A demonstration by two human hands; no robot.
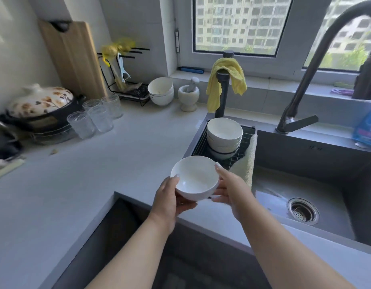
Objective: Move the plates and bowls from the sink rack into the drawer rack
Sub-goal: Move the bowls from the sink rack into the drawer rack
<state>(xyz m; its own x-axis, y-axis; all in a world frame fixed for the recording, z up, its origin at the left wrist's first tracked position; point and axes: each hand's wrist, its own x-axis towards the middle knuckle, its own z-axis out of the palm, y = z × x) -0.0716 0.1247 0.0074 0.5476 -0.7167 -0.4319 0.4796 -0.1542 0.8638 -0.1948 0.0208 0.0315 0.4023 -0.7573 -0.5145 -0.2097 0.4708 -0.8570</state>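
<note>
A white bowl (195, 177) is held in the air over the counter's front edge, just in front of the sink rack. My left hand (170, 200) grips it from the left and underneath, thumb on the rim. My right hand (232, 187) holds its right side, thumb against the rim and fingers curled below. Behind it a stack of white bowls (224, 134) stands on the black wire sink rack (248, 135) at the sink's left end. The drawer rack lies below in a dark, blurred opening and cannot be made out.
A dark sink (318, 184) with a drain and a tall black tap (318, 65) fills the right. A yellow cloth (226, 84) hangs on a post behind the rack. On the counter stand more bowls (160, 91), a mortar (188, 94), several glasses (95, 117) and a lidded pot (40, 103).
</note>
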